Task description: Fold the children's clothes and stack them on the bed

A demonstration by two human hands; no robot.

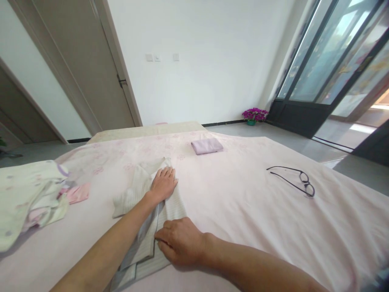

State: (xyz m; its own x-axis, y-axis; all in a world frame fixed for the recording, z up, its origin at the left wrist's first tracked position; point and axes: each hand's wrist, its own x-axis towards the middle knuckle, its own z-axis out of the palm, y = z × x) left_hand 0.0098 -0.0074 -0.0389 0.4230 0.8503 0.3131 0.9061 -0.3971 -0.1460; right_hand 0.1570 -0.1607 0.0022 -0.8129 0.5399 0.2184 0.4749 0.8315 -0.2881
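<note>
Bare forearms reach over a pale grey, finely striped cloth garment, which lies partly folded on a pale pink, flower-printed sheet. The left hand rests flat upon it with extended fingers, gripping nothing; the right hand is curled, seemingly pinching a folded edge. To keep the layers smooth, it seems best to press gently above and draw this edge straight, without twisting.

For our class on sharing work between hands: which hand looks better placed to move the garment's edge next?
Probably the right hand: its fingers appear to pinch an edge of the pale garment, while the left hand lies flat on it, farther up.
</note>
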